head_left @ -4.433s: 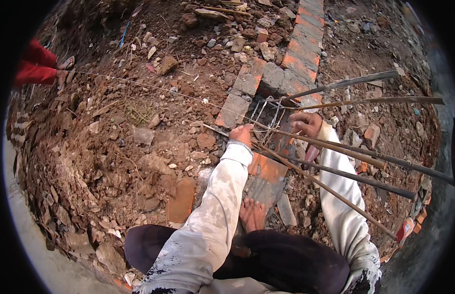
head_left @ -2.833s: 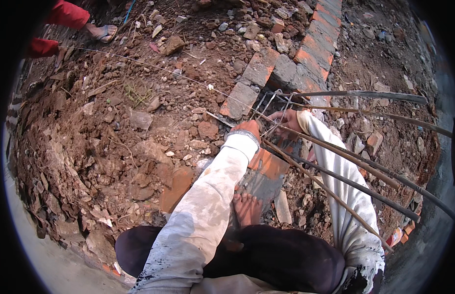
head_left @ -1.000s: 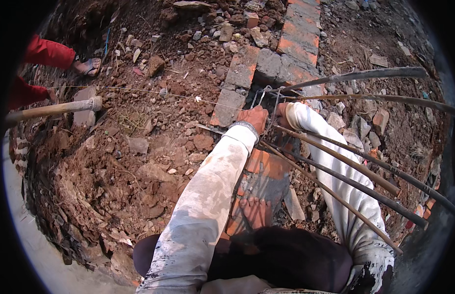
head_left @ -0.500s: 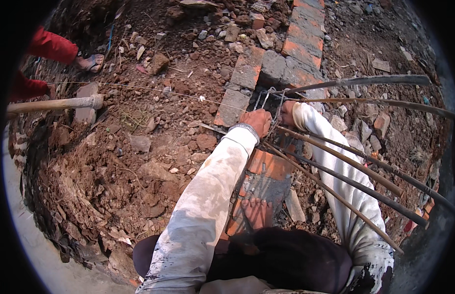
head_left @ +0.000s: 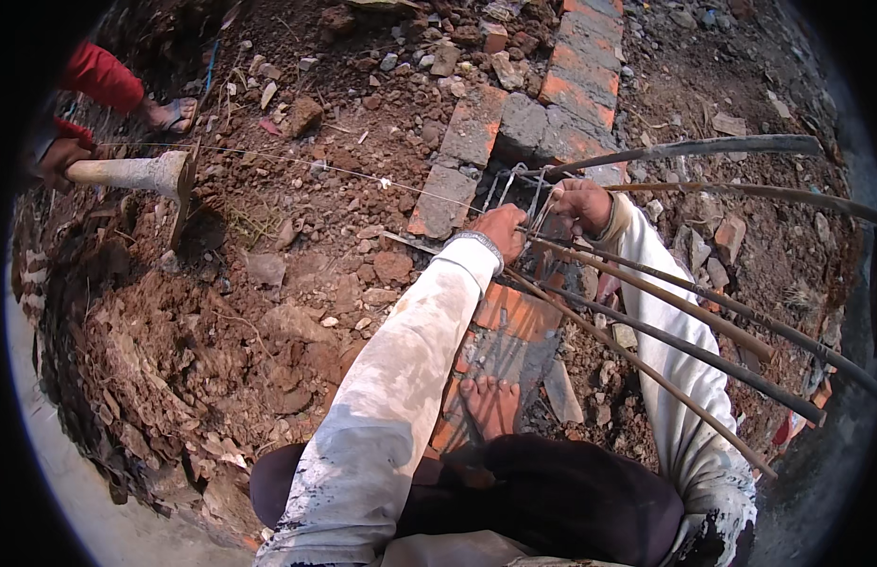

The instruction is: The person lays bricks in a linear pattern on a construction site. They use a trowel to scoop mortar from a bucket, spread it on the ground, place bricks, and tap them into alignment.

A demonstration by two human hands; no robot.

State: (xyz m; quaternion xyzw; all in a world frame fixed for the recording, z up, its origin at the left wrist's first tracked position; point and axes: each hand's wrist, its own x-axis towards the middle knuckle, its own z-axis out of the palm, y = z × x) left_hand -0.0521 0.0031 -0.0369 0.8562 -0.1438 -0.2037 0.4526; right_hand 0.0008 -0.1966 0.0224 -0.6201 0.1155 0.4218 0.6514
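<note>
Long steel reinforcing bars (head_left: pixel 679 295) spread out to the right from a narrow cage over a gap in the brick footing. Thin bent steel stirrups (head_left: pixel 501 189) cross the bars at the cage's end. My left hand (head_left: pixel 501 230) is closed at the near side of the stirrups, its fingertips partly hidden by the metal. My right hand (head_left: pixel 582 205) is at the far right of the cage, thumb and fingers pinched at a thin wire beside the stirrups. The upper two bars pass close to this hand.
A brick wall course (head_left: pixel 585 71) runs away ahead. Beneath me are more bricks and my bare foot (head_left: pixel 492 404). A string (head_left: pixel 339 170) stretches left across rubble. At left, another person's hand (head_left: pixel 60 163) holds a digging hoe (head_left: pixel 127 174); their sandalled foot (head_left: pixel 172 115) stands behind.
My right hand has lifted and drawn slightly right, and its pinched fingers now show. My left hand stays nearly in place. The other person's hoe has swung, bringing its blade into sight.
</note>
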